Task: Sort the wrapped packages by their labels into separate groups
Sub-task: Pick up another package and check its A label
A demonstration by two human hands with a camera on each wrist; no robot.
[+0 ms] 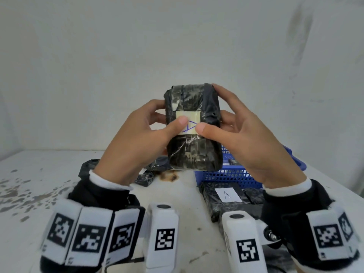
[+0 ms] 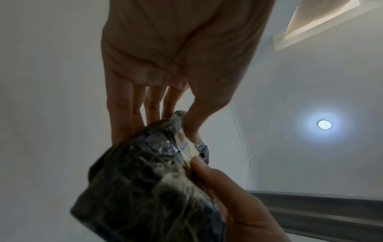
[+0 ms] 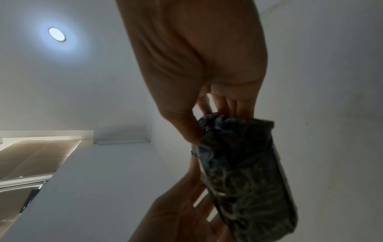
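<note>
Package (image 1: 194,127) stands upright mid-frame, pinched between my left hand (image 1: 136,142) and right hand (image 1: 254,142); A-labelled package (image 1: 226,196) sits lower right.

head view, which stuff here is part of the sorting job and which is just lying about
Part of the job:
- black plastic-wrapped package with taped blue-inked label, held by left hand and right hand
- black wrapped package labelled A
- dark wrapped packages at left
- blue perforated plastic basket

Lying about:
- brown stain on white table
</note>
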